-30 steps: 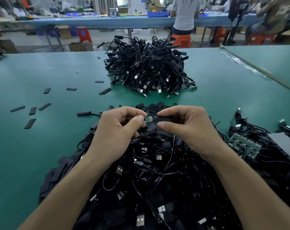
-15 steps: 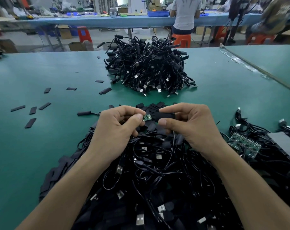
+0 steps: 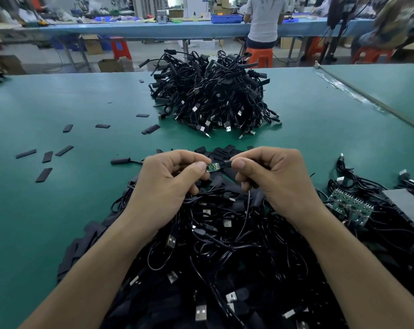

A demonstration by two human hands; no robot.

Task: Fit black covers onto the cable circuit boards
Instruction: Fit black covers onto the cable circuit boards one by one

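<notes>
Circuit board (image 3: pixel 212 166) pinched in the left hand (image 3: pixel 164 186), bare end pointing to three o'clock, likely so the right hand (image 3: pixel 274 181), pinching a black cover (image 3: pixel 226 164), can sleeve it.

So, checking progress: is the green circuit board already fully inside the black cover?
No, the green circuit board shows bare between the left hand and the black cover that the right hand pinches.

Green table (image 3: pixel 59 210) under cable piles (image 3: pixel 213 98)
</notes>
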